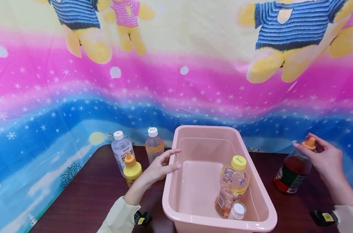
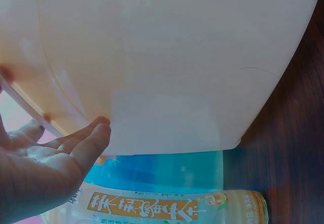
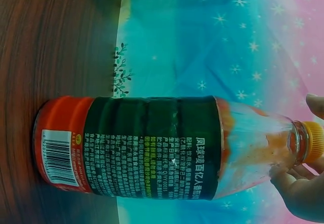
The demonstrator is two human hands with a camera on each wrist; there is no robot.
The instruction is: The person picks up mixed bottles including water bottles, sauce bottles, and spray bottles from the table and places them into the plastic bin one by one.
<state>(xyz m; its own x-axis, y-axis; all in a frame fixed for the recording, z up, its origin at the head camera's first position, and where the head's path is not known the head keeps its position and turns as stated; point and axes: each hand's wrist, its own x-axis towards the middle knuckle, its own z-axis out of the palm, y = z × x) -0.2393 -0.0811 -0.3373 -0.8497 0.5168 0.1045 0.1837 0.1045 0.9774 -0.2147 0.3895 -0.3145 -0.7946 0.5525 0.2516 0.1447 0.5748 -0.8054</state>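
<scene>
Dark-labelled bottle [image 1: 293, 174] upright; cap [image 1: 309, 144] amid right grip [image 1: 327, 157]

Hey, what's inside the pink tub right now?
A yellow-capped bottle and, next to it, a white-capped bottle, both toward the near right corner. The tub hides the white-capped bottle's lower part with its near rim; whatever's under both bottles is covered.

Printed bears [image 1: 290, 35] cut off atop the head view, small bottle [image 1: 237, 211] partly hidden by the tub rim [image 1: 217, 223], right hand [image 3: 304, 188] cropped in the right wrist view
</scene>
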